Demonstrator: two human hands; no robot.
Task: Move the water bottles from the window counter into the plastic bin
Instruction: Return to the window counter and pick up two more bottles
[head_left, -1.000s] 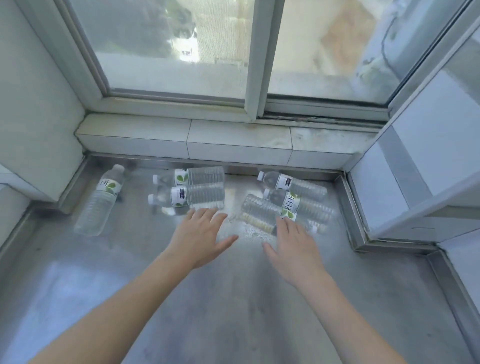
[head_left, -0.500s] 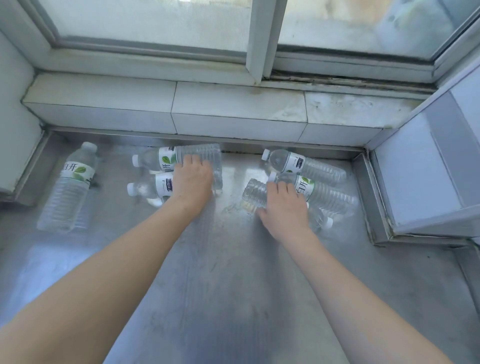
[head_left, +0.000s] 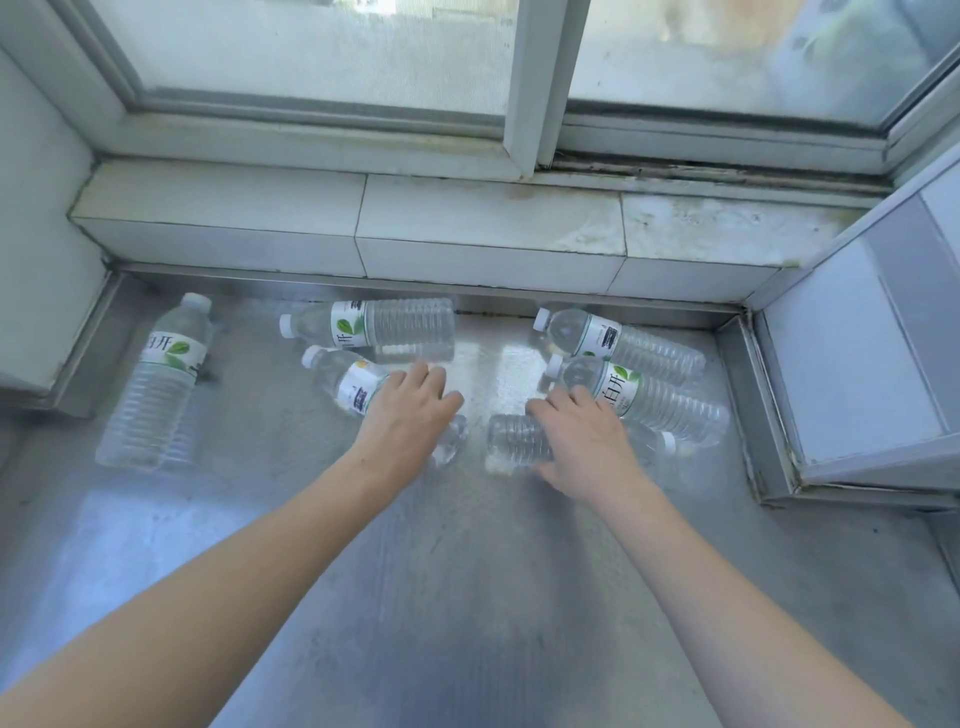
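Bare metal counter (head_left: 467, 597) is lying open behind both hands; tiled ledge (head_left: 467, 244) beyond. Left hand (head_left: 410, 421) is curling over a lying bottle (head_left: 348, 382); right hand (head_left: 587, 441) is clasping another bottle (head_left: 514, 441).

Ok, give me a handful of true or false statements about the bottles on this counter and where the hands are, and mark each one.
1. Six water bottles lie on the metal counter. True.
2. The left hand rests on a bottle whose cap points left. True.
3. The right hand is on the far-left bottle. False: it is on a bottle in the right-hand group.
4. The plastic bin sits beside the bottles. False: no bin is in view.
5. The bottle nearest the sill on the left stands upright. False: it lies on its side.
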